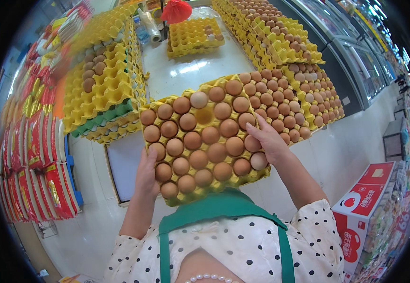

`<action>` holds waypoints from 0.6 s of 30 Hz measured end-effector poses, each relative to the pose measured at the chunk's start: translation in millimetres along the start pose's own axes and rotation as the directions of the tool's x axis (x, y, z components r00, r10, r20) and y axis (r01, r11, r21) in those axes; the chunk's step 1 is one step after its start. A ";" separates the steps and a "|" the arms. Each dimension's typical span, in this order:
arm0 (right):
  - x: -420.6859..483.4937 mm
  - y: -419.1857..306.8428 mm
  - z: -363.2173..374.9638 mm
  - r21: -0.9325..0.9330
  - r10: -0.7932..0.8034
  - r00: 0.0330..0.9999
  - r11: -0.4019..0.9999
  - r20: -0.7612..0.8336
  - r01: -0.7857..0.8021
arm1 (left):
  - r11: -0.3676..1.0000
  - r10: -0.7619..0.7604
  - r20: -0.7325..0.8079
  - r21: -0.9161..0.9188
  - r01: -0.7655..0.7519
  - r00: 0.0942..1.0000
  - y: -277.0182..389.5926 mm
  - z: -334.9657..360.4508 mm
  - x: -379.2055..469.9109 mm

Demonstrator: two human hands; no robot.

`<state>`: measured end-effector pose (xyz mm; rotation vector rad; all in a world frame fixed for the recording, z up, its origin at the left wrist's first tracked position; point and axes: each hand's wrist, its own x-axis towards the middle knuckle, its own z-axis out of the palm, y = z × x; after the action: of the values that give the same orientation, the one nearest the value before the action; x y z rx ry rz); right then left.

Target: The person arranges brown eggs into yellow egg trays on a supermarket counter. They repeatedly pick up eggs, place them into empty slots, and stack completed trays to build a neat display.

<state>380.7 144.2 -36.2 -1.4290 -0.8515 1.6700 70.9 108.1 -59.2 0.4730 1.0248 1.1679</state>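
Observation:
A yellow egg tray [205,118] filled with brown eggs is held before my chest, tilted down to the left. One of its cups, in the upper middle, has no egg. My left hand [148,173] grips the tray's left edge, thumb on top beside an egg. On the opposite edge, my right hand [267,136] has its thumb and a finger over the rim, near the eggs. The fingers beneath the tray are hidden. Just beyond the right hand, another tray of brown eggs [277,95] sits at the end of the stacks.
Stacked yellow trays [102,92] at left bear several brown eggs. Further egg stacks [279,39] line the right beside glass-door fridges [360,67]. A smaller tray stack [194,35] stands on the white table [194,74]. Red bags [31,141] are piled left; a red-and-white carton [357,208] stands right.

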 end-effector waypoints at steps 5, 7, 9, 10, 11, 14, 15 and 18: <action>-7.9 -0.2 -32.6 0.044 -0.042 0.998 0.998 -0.043 0.044 | 1.000 -0.006 0.066 0.027 0.005 0.998 -5.5 29.7 5.3; -7.6 -0.4 -48.0 0.042 -0.077 0.996 0.996 -0.043 0.079 | 0.999 -0.003 0.086 0.048 -0.001 0.996 -6.7 43.2 8.8; -12.3 -3.4 -62.2 0.025 -0.077 0.995 0.997 -0.065 0.078 | 0.998 -0.010 0.114 0.057 0.003 0.993 -7.2 57.7 12.9; -9.7 -2.9 -71.8 0.018 -0.076 0.994 0.997 -0.073 0.077 | 0.998 -0.017 0.131 0.054 0.010 0.991 -7.6 65.2 15.3; -8.7 -4.2 -80.5 0.010 -0.074 0.994 0.997 -0.081 0.075 | 0.999 -0.024 0.147 0.052 0.017 0.989 -8.0 73.2 17.6; -14.0 -24.7 -100.1 0.033 -0.049 0.995 0.998 -0.084 0.052 | 0.997 -0.042 0.188 0.074 0.028 0.981 -10.3 100.8 25.6; -13.7 -30.7 -109.2 0.056 -0.042 0.996 0.997 -0.075 0.046 | 0.994 -0.063 0.173 0.095 0.047 0.983 -12.2 109.3 28.3; 8.4 -22.3 -154.1 0.082 -0.064 0.997 0.994 -0.036 0.067 | 0.987 -0.110 0.165 0.134 0.089 0.980 -18.1 137.9 40.3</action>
<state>535.2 163.8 -44.0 -1.3546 -0.7929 1.6090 199.2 164.0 -21.8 0.6049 0.9646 0.9597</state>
